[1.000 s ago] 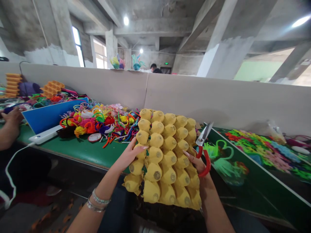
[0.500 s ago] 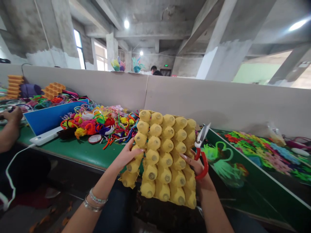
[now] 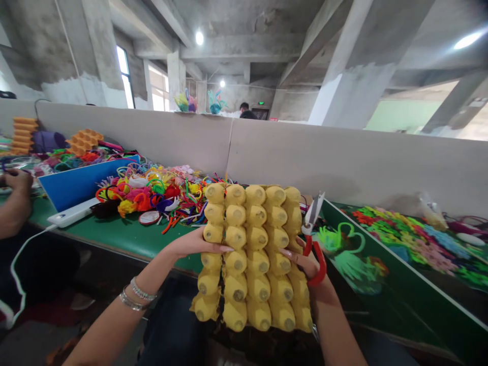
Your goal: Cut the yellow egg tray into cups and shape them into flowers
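Note:
A yellow egg tray (image 3: pixel 249 264) of moulded pulp is held up in front of me, its cups bulging toward me. A long slit runs up between its leftmost column and the rest. My left hand (image 3: pixel 194 243) grips that left column, thumb across the front and fingers hidden behind. On the right edge my right hand (image 3: pixel 303 260) is closed on the tray, thumb on the front. Red-handled scissors (image 3: pixel 317 254) hang in that same hand, blades pointing up and slightly apart.
Colourful pipe-cleaner pieces (image 3: pixel 152 190) are heaped on the green table (image 3: pixel 125 235). A blue panel (image 3: pixel 87 182) and white power strip (image 3: pixel 74 212) lie left, near another person's hand (image 3: pixel 17 183). Right, a green divider (image 3: pixel 404 269) borders more coloured pieces (image 3: pixel 423 239).
The egg tray has shifted a little down and left and straightened. Its left column now lies closer alongside the rest. My left hand moved with it, its thumb now over the slit.

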A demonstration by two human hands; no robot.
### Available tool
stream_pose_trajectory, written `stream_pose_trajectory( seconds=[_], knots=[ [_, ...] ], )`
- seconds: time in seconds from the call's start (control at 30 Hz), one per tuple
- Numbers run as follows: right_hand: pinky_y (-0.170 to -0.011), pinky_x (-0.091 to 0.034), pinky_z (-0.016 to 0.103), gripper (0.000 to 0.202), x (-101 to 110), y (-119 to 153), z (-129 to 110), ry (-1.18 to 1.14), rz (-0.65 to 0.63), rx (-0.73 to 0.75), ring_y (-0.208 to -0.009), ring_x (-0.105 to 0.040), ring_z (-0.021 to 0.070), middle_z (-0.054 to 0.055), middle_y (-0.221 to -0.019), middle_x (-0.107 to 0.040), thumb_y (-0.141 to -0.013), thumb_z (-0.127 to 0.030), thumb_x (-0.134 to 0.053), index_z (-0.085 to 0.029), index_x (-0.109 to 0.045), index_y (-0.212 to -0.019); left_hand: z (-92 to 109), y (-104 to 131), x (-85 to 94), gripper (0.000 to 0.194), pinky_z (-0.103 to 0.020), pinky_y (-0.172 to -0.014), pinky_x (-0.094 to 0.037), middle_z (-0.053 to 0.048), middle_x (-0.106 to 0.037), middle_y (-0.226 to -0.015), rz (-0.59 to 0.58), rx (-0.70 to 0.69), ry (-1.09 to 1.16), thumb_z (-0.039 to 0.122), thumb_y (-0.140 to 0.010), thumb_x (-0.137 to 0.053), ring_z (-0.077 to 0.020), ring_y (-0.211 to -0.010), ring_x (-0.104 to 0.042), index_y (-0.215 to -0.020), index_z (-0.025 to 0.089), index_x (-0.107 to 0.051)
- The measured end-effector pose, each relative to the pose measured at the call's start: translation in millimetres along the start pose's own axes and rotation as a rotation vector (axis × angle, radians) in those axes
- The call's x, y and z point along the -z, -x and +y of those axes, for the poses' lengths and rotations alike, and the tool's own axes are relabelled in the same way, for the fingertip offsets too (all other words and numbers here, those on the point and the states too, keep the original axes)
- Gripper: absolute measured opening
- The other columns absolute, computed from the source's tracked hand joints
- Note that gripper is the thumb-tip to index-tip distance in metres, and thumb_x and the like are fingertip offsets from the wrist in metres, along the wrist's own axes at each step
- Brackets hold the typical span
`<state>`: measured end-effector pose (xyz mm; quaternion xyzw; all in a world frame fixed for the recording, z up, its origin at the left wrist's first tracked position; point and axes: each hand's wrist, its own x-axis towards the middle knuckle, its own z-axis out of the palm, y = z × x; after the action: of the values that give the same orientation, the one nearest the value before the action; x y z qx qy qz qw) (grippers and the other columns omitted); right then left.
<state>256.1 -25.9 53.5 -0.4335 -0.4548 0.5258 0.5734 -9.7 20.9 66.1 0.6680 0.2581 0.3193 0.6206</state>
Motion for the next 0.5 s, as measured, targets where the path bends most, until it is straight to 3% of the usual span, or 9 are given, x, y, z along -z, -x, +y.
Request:
stream_pose_trajectory(
  seconds=[0.13,0.23,0.43,0.5],
  knots=[
    [-0.086,-0.047,0.045,0.044,-4,3,0,0.009,-0.007,0.007,-0.098,-0.059,0.0285,0.004,-0.098,-0.068,-0.056,-0.027,-0.073,-0.026,-0.062,-0.098,-6,6,5.7,0.030,-0.037,-0.085,-0.045,-0.007,-0.067,-0.097,-0.035,-0.026,-0.063,0.024,-0.062,-0.068,-0.0216,-0.090,-0.060,-0.091,0.016,-0.067],
    [-0.090,-0.044,0.045,0.042,2,-2,6,0.061,0.007,0.015,-0.103,-0.056,0.0290,0.002,-0.096,-0.068,-0.050,-0.027,-0.075,-0.026,-0.063,-0.091,-11,9,10.4,0.028,-0.036,-0.081,-0.047,-0.005,-0.067,-0.094,-0.058,-0.034,-0.098,0.023,-0.060,-0.069,-0.0200,-0.086,-0.060,-0.088,0.017,-0.066],
    [-0.081,-0.050,0.045,0.043,13,-11,22,0.009,0.043,-0.028,-0.093,-0.061,0.0305,0.003,-0.091,-0.069,-0.045,-0.028,-0.075,-0.027,-0.064,-0.086,-13,7,11.2,0.044,-0.036,-0.075,-0.048,-0.005,-0.068,-0.087,-0.073,-0.053,0.036,0.022,-0.049,-0.073,-0.0214,-0.081,-0.061,-0.092,0.018,-0.063],
    [-0.079,-0.050,0.046,0.044,12,-10,22,0.001,0.071,0.008,-0.091,-0.062,0.0308,0.004,-0.088,-0.070,-0.045,-0.028,-0.074,-0.027,-0.064,-0.087,-10,7,10.3,0.039,-0.035,-0.070,-0.050,-0.005,-0.068,-0.078,-0.072,-0.056,0.050,0.025,-0.046,-0.075,-0.0222,-0.073,-0.062,-0.083,0.017,-0.066]
  ],
)
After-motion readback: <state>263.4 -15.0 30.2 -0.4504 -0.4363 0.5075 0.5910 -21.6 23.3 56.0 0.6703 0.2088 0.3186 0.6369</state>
